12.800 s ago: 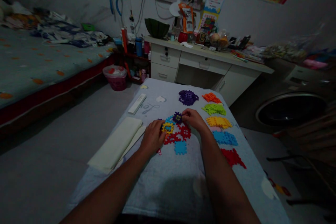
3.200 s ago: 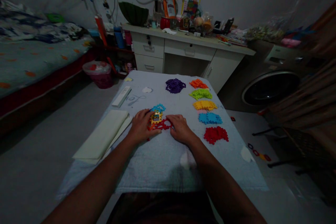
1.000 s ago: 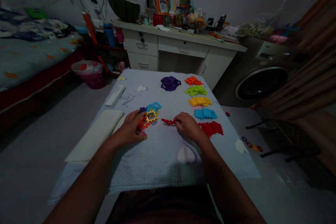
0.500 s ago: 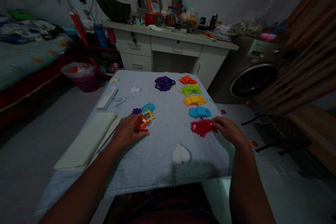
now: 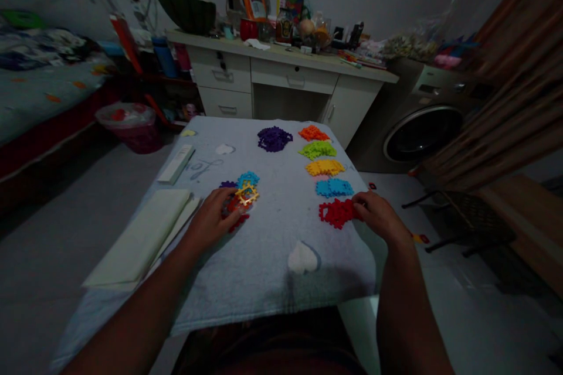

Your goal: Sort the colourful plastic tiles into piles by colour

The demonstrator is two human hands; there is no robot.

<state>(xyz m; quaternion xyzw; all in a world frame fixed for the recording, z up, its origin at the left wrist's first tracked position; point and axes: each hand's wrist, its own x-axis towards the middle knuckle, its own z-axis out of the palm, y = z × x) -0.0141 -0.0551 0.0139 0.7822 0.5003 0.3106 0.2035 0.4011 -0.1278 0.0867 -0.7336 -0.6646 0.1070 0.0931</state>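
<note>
My left hand [image 5: 211, 220] rests curled on a joined cluster of coloured puzzle pieces [image 5: 241, 192] with red, yellow, blue and purple parts, on a small table under a light blue towel [image 5: 264, 258]. My right hand [image 5: 378, 217] touches the right edge of the red pile [image 5: 336, 212], fingers bent over it. Behind that pile lie sorted piles in a column: blue [image 5: 334, 187], yellow [image 5: 324, 167], green [image 5: 317, 150] and orange [image 5: 313, 132]. A purple pile [image 5: 274, 138] sits to their left.
A folded cream cloth [image 5: 141, 237] and a white flat box [image 5: 176, 164] lie on the table's left. A white desk [image 5: 281, 76] with clutter stands behind, a washing machine [image 5: 422, 123] at right, a bed [image 5: 39, 99] and a pink bin [image 5: 129, 126] at left. A few small pieces [image 5: 417, 238] lie on the floor.
My right hand carried a red piece from the cluster rightward to the red pile and now rests at its edge. My left hand stayed on the cluster. The view turned right.
</note>
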